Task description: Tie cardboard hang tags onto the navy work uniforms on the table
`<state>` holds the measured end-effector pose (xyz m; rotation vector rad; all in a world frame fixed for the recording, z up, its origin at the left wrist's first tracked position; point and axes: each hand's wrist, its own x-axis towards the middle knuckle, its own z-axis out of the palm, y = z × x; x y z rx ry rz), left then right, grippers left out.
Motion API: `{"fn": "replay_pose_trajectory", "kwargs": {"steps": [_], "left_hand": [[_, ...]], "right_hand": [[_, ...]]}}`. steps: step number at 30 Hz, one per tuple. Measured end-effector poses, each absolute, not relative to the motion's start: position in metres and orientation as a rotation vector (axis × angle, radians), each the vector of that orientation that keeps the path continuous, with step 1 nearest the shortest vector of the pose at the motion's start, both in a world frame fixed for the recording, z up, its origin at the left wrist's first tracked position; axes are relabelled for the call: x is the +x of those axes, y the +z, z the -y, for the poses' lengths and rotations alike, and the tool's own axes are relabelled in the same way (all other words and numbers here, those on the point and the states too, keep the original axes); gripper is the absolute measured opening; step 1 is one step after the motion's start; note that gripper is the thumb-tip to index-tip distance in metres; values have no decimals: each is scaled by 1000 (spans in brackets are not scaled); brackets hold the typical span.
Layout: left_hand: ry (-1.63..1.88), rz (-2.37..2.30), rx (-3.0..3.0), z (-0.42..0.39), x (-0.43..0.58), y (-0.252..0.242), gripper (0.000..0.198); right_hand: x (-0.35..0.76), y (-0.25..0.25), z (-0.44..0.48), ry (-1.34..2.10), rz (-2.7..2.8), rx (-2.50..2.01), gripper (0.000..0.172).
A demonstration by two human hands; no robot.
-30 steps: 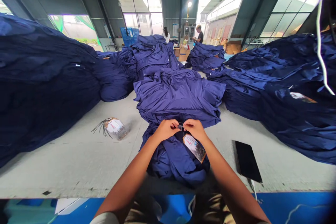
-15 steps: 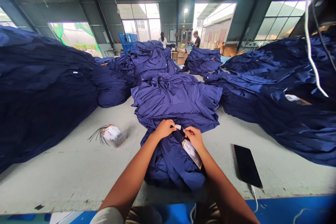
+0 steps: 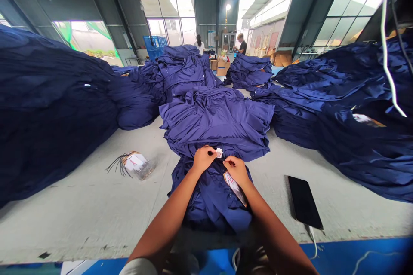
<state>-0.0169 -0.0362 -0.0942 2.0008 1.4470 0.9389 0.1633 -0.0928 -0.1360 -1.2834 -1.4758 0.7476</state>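
Both my hands work at the collar end of a folded navy garment (image 3: 209, 200) lying on the pale grey table. My left hand (image 3: 203, 159) pinches at a small white label (image 3: 219, 153), with its fingers right beside the label. My right hand (image 3: 236, 170) sits just to the right, fingers closed at the collar, over a printed hang tag (image 3: 235, 188). The tag dangles across the garment, and its cord is hidden under my fingers. Behind my hands lies a wide stack of navy garments (image 3: 214, 122).
Left of my hands lies a clear bag of tags (image 3: 135, 165) with black cords. A black phone (image 3: 305, 203) with a white cable lies to the right. Huge navy heaps (image 3: 54, 111) flank the table. Two people (image 3: 240, 45) stand far back near cardboard boxes (image 3: 223, 68).
The small white label now shows fully between my hands, where a dark fitting showed earlier. The hang tag has swung more edge-on. The view has shifted slightly.
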Motion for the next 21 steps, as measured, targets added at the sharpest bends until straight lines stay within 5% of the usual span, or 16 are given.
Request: {"fn": "replay_pose_trajectory", "kwargs": {"steps": [6,21], "left_hand": [[890,-1258,2452,50,-18,-96,31],[889,-1339,2411,56,-20,-93,13]], "right_hand": [[164,-137,95,735,1483,-1275,25],[166,-150,90,718,1473,-1246,23]]}}
